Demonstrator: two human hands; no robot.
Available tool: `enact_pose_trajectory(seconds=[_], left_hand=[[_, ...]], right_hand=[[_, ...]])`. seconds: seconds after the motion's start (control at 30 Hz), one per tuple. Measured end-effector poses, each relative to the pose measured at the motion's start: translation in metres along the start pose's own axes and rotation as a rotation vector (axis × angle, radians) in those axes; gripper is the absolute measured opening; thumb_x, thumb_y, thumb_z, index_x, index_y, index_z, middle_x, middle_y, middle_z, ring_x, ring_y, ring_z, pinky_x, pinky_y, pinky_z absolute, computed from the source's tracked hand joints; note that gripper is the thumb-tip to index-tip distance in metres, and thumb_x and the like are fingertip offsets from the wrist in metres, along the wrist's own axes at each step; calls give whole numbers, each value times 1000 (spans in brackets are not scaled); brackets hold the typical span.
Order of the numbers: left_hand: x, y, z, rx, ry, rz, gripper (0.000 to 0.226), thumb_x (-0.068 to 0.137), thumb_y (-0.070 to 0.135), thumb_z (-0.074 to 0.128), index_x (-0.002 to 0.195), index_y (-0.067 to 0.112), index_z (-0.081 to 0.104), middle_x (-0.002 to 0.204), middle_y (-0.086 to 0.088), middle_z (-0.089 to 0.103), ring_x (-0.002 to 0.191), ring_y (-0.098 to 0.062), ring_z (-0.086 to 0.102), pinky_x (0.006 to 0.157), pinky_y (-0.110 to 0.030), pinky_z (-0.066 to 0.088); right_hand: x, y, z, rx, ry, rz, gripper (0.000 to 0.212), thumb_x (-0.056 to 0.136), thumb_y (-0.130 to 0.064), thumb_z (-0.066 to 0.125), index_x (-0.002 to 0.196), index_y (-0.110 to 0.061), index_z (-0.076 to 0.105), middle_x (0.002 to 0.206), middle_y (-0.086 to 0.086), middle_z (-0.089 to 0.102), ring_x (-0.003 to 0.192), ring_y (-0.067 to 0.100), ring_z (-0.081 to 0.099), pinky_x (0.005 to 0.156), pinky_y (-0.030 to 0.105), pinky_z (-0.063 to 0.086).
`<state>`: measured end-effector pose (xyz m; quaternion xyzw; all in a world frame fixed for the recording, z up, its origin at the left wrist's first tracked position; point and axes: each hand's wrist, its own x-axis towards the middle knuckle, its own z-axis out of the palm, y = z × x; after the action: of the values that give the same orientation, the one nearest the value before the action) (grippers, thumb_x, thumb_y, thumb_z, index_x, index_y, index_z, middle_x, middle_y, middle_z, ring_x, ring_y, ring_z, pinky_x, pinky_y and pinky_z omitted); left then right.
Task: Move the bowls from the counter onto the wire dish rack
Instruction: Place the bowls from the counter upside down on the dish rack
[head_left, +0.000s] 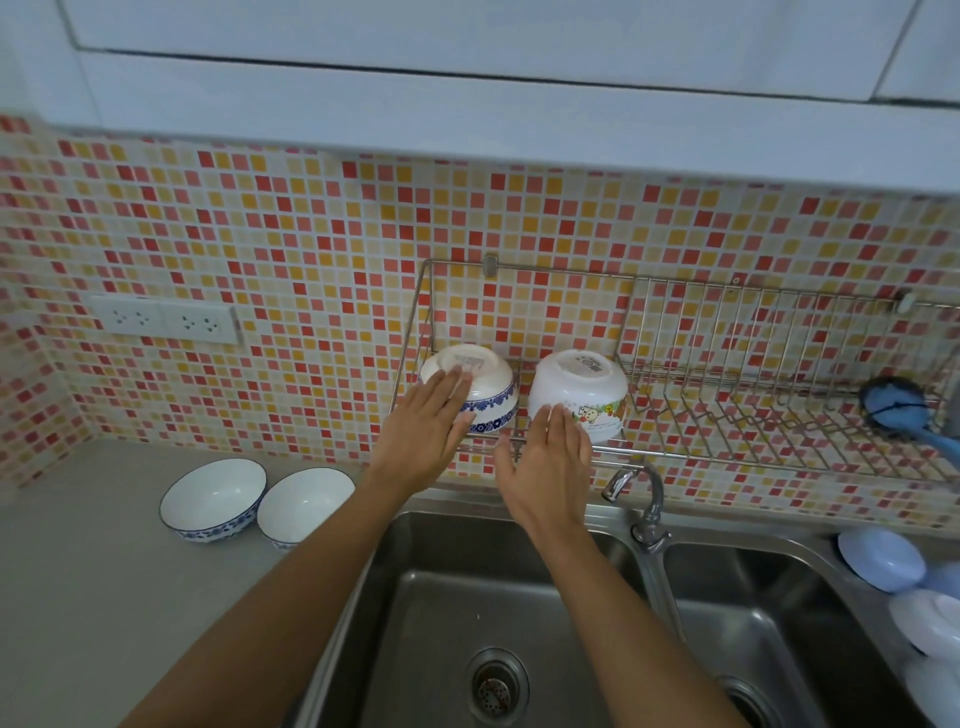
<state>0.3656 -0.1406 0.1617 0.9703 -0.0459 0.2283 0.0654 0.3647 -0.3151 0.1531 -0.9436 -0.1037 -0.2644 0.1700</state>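
Two bowls sit upside down on the left end of the wire dish rack (727, 457): a white bowl with a blue patterned rim (491, 387) and a white bowl with a cartoon print (584, 387). My left hand (423, 434) lies flat with its fingertips on the blue-rimmed bowl. My right hand (550, 465) is flat too, fingers spread, its tips at the lower edge of the cartoon bowl. Neither hand grips anything. Two more blue-rimmed bowls stand upright on the grey counter, the left bowl (213, 499) touching the right bowl (306, 504).
A double steel sink (441, 597) lies below my arms, with a tap (649, 499) between the basins. A blue brush (904, 408) rests at the rack's right end. Pale plastic dishes (883, 566) are piled at the right edge. Wall sockets (166, 319) are at the left.
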Motion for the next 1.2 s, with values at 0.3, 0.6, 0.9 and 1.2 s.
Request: enact_pose_trajectory(seconds=[0.3,0.6,0.9,1.2], left_hand=[[-37,0,7,71,54,-36,64,98,51,12,150,18,-3,159,-2,-3,146,-23,-7,117,-43,-8],[-180,-82,64,-221,-93,-539,71,92,60,15,150,22,0,158,-3,-13,146,-25,-12,118,-41,-2],[-179,-180,56,-687,-53,-1018,57,95,35,47,141,3,35,145,-19,39,133,-34,37,109,-42,30],[-153,-221,83,-954,-186,-1113,54,94,31,51,139,4,36,141,-15,48,128,-33,47,104,-39,38]], right_hand=[[-16,15,8,-29,4,-110,71,96,-56,19,153,-13,17,162,11,9,150,26,1,121,47,1],[-79,-14,52,190,50,-49,64,91,-46,42,148,-19,34,162,16,6,148,32,7,118,53,14],[-90,-130,137,442,-538,170,59,92,-43,57,141,-16,41,146,12,42,132,30,44,104,41,41],[-76,-197,211,520,-840,522,105,66,-79,59,147,-25,21,147,7,44,125,37,51,99,52,48]])
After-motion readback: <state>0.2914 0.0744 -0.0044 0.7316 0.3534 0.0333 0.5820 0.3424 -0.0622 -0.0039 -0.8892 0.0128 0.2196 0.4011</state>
